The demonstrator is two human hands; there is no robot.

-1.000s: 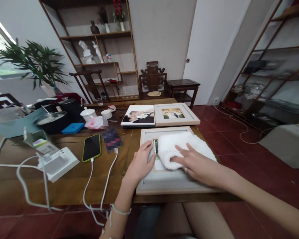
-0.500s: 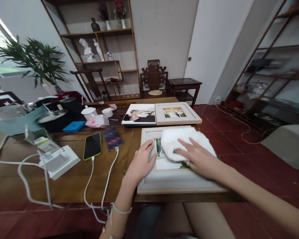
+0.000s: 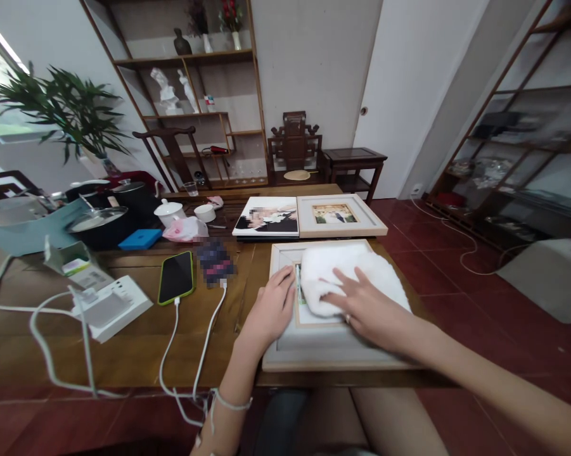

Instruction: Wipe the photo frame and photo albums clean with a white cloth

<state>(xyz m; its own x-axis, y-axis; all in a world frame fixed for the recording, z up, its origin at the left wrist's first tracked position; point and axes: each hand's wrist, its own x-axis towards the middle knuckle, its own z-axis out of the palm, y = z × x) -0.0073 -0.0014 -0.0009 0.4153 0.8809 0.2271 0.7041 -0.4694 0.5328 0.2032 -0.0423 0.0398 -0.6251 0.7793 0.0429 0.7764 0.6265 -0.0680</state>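
In the head view, resting the right hand (image 3: 373, 311) on a white cloth (image 3: 384, 275) with fingers spread. Covering with it the middle of the near picture frame (image 3: 333, 347), on the table (image 3: 133, 348). Touching that frame's left side with the left hand (image 3: 270, 310), with fingers together. Facing a far picture frame (image 3: 340, 215), with a phone (image 3: 176, 278) to the left.

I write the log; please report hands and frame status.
Right hand: on cloth. Left hand: on left side of frame. Frame: flat, photo mostly under cloth.
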